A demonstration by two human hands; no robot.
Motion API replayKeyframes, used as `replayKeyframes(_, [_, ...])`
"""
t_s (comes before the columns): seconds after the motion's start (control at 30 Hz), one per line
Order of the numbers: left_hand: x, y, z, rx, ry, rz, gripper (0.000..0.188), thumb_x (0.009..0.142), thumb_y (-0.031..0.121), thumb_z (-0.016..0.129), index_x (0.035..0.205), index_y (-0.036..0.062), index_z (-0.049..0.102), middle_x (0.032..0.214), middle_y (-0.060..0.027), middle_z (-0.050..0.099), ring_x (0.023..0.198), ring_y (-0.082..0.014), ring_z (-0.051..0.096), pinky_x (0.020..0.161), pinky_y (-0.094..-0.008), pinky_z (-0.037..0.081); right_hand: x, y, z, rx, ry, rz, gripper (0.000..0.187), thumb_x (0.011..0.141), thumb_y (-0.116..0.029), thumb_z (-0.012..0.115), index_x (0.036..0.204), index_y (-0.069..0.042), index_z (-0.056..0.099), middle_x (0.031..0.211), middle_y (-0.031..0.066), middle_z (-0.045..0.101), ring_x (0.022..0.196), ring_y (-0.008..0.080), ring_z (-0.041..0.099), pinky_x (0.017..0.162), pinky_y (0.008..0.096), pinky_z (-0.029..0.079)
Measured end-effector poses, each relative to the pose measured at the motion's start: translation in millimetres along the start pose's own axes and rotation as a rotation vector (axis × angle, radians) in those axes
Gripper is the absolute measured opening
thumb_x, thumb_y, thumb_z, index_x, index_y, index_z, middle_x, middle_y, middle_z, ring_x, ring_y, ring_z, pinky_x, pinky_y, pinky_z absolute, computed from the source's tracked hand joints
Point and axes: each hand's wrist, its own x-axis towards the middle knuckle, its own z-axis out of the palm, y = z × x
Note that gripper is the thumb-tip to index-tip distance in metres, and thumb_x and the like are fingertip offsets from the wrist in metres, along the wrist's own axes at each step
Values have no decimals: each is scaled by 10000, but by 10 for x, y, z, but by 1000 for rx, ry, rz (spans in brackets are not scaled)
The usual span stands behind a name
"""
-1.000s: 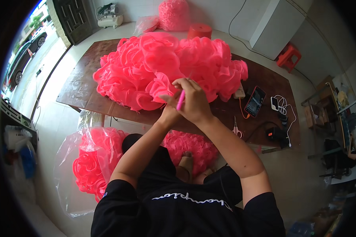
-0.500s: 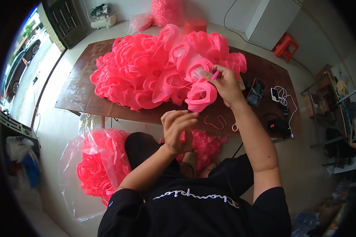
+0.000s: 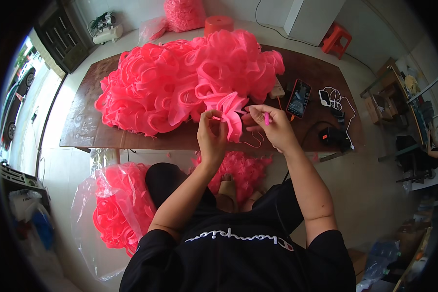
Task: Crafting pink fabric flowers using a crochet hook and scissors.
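Rosette of pink fabric lies between your hands, before the heap. Your left hand apparently pinches the rosette's edge; your right hand grips a slim pink handle, fingers half curled. Hold the left pinch steady.

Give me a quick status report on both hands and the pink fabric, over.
Left hand: fingers at the pink ruffled flower. Right hand: holding slim pink tool. Flower at table's near edge. Ruffled pile crowding close behind.
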Motion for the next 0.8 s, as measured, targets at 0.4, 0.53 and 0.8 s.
replayKeyframes(0.4, [-356, -119, 70, -165, -275, 12, 315, 839, 188, 711, 1028, -7, 552, 1285, -202, 525, 1068, -294, 579, 896, -383, 477, -63, 755, -89, -98, 55, -65, 233, 918, -220, 686, 892, 11, 674, 776, -25, 622, 789, 33, 539, 710, 223, 458])
replayKeyframes(0.53, [-449, -192, 109, 67, -273, -82, 223, 860, 176, 695, 911, -17, 595, 1335, -208, 491, 1119, -325, 575, 917, -380, 471, -86, 995, -37, -237, 105, -42, 221, 937, -229, 665, 926, -8, 665, 759, -32, 610, 701, 34, 544, 618, 201, 445])
replayKeyframes(0.8, [-410, -106, -314, -214, -252, -7, 83, 917, 71, 600, 943, -7, 585, 1306, -170, 522, 1197, -243, 520, 1026, -352, 389, 177, 1202, -398, 40, 418, 88, 278, 963, -310, 614, 884, -44, 627, 708, 20, 606, 570, 103, 591, 484, 238, 488])
